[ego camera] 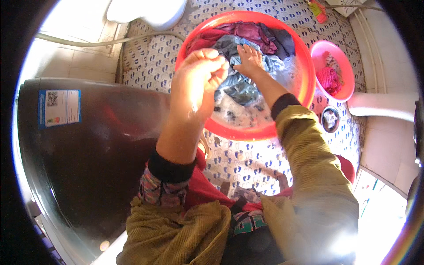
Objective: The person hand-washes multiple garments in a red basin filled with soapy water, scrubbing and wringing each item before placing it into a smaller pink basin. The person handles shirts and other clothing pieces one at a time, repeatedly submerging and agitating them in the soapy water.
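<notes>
Wet laundry fills much of a large red plastic basin [311,79] on the floor before me. My right hand [250,61] is over the blue-grey wet cloth [243,92], fingers spread and nothing gripped. Whether it presses on the cloth is not clear. My left hand [203,74] is raised nearer the camera, over the basin's left side, its fingers loosely curled. Strong light washes it out, and I cannot tell if anything is inside. Dark red cloth [245,33] and dark cloth [283,41] lie at the far side. Sudsy water [238,114] shows at the near side.
A dark, glossy appliance-like body [92,159] with a printed label stands close on the left. At right are a pink basin [351,78] holding pink cloth and a small dark bowl [330,119]. A hose [99,43] runs toward the basin. Footprint-patterned flooring [155,59] surrounds it.
</notes>
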### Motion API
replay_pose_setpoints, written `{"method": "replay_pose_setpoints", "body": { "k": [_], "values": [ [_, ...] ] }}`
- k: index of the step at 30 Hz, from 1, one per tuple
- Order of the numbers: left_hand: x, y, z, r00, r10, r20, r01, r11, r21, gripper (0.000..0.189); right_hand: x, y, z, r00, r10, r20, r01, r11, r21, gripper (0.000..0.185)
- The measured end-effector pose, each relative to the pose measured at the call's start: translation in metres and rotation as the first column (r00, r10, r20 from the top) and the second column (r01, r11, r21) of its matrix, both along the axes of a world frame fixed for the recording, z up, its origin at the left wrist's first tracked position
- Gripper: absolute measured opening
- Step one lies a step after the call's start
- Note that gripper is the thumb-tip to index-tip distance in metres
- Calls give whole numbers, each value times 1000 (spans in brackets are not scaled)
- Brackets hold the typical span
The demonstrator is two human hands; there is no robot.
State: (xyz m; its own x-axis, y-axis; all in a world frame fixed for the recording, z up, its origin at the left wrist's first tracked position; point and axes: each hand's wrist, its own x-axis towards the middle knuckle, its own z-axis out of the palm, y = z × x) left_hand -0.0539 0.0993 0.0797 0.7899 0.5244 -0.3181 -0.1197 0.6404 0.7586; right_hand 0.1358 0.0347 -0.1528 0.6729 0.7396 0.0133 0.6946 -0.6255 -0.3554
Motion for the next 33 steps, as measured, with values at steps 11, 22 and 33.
{"method": "replay_pose_setpoints", "body": {
  "k": [11,22,33],
  "values": [
    [10,9,-7,995,49,-90,-37,990,136,13,13,-86,41,719,110,-686,381,763,522,42],
    [64,-12,-129,835,-172,-522,223,974,36,33,43,-199,251,776,431,-460,510,1,860,49],
    [101,-67,-235,931,-63,-359,133,976,173,46,6,-186,21,463,26,-886,348,914,209,57]
  ]
}}
